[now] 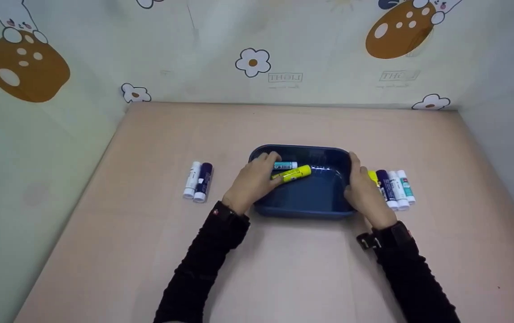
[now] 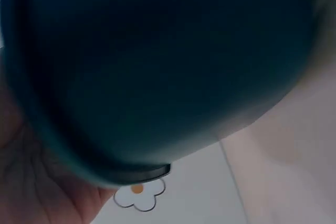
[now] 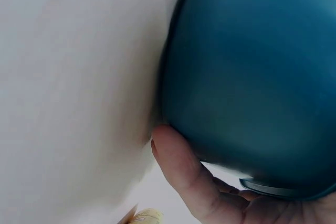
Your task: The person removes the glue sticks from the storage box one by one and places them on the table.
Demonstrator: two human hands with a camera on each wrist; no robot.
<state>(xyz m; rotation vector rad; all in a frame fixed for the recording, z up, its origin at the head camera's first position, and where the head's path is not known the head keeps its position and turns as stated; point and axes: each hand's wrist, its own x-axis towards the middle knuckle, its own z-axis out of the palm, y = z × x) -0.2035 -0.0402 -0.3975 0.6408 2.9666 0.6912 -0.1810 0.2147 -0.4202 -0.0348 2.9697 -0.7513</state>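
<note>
While lying with its long axis across the table, side to side, the blue tray [image 1: 304, 197] sits near the middle, closer to the front edge. Inside, against the far left corner — a yellow glue stick [image 1: 293, 174] slanting up to the right and a teal one [image 1: 285, 165] lying left to right. Pinkish tabletop [image 1: 283, 269], walled by pale sheets printed with flowers and brown mushrooms. Two glue sticks [image 1: 197, 181] toward the left edge, four more [image 1: 393, 188] just right of the tray. Left hand [image 1: 253, 181] curled over the tray's left rim, right hand [image 1: 364, 193] clasping the right rim — both gripping it, thumb under the wall in the right wrist view.
</note>
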